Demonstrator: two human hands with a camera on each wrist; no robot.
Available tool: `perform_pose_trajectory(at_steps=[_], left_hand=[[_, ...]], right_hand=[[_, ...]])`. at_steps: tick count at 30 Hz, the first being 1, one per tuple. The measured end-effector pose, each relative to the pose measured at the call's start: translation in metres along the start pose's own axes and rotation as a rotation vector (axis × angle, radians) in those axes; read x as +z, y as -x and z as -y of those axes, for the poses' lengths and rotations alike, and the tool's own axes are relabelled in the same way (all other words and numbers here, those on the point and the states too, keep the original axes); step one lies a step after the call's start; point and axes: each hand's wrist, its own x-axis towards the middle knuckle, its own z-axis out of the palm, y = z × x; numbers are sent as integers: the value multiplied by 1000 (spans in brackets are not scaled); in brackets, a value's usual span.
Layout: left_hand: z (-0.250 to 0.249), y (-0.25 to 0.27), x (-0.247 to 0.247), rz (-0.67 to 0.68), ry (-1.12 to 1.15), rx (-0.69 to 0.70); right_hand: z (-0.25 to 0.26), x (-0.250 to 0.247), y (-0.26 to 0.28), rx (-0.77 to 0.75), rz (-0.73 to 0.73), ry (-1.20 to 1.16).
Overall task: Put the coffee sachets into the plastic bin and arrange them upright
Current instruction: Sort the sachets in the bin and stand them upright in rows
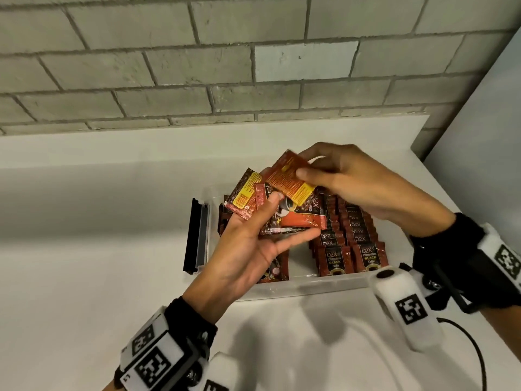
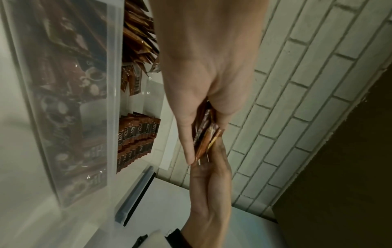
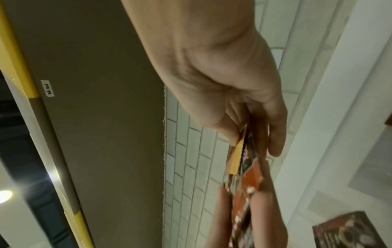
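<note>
Both hands hold sachets: left hand (image 1: 248,244) clasps a fan (image 1: 284,218), right hand (image 1: 346,182) pinches one sachet (image 1: 287,176).

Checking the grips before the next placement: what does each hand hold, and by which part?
The left hand holds a fanned bunch of red-brown foil coffee sachets by their lower ends. The right hand pinches one orange-and-yellow sachet by its right edge.
</note>
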Motion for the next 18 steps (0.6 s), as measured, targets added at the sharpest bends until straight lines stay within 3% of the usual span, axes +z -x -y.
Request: perform_pose_trajectory(at_steps=[2, 4, 7, 10, 15, 18], left_hand=[[1, 0, -2, -24, 19, 10], [0, 1, -4, -50, 59, 22], [1, 1, -9, -64, 78, 44], [4, 2, -10, -67, 51, 66], [6, 1, -8, -77, 14, 122], [7, -1, -13, -118, -14, 159]], right_hand=[[1, -7, 3, -39, -142, -104], [4, -10, 15, -187, -283, -133], [0, 2, 39, -560, -398, 232], [-34, 17, 47, -795, -315, 618], [-64, 28, 52, -806, -215, 629], [-63, 31, 56, -749, -196, 516]])
